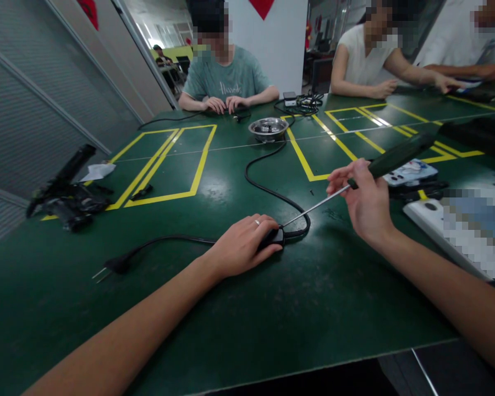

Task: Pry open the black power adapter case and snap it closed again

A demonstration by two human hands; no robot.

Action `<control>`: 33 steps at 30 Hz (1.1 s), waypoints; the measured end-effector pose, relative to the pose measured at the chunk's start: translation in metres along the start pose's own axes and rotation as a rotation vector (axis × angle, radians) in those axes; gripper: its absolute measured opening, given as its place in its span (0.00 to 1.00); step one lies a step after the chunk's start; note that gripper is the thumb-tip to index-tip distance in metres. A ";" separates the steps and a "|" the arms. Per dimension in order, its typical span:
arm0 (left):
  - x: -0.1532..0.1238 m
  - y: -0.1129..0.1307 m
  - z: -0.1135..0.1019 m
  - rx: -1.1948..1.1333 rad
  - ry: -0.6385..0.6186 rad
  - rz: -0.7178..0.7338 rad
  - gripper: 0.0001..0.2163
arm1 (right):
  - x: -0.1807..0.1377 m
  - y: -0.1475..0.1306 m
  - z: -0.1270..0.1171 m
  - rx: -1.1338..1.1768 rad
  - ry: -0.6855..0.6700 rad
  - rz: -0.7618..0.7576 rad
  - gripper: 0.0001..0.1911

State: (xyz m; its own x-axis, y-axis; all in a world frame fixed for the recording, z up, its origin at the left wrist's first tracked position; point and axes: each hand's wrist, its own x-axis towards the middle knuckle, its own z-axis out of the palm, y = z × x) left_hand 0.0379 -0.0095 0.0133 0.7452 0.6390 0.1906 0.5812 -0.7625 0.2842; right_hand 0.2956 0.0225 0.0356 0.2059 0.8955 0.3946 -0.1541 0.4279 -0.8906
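My left hand (pixel 245 245), with a ring on one finger, is closed over a small black box on a power cord (pixel 277 236) and presses it to the table. Its plug end (pixel 117 265) lies to the left with two bare pins showing; the rest of the cord (pixel 268 188) loops away toward the back. In my right hand (pixel 367 203) is a screwdriver (pixel 322 204) with a thick dark green handle and a long metal shaft. The shaft slants down to the left, and its tip is at the box's edge by my left fingertips. Most of the box is hidden under my palm.
A metal bowl (pixel 269 127) stands mid-table. Black parts in plastic (pixel 76 201) lie at the left. On the right are a phone (pixel 412 171) and a white device (pixel 441 231). Coiled cables (pixel 309 103) lie at the back. Several people sit across the green table (pixel 231 324).
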 end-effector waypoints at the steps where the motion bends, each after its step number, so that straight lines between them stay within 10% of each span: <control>1: 0.000 0.000 0.000 0.000 0.000 0.000 0.16 | 0.000 -0.001 0.000 0.048 -0.024 0.019 0.15; 33: -0.001 0.000 0.000 0.000 0.012 0.013 0.16 | 0.003 -0.003 0.000 -0.060 0.057 -0.048 0.11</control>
State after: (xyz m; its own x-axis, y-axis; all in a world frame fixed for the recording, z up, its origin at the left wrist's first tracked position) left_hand 0.0373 -0.0104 0.0130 0.7486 0.6303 0.2056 0.5717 -0.7707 0.2814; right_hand 0.2963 0.0237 0.0398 0.2668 0.8651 0.4249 -0.0846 0.4602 -0.8838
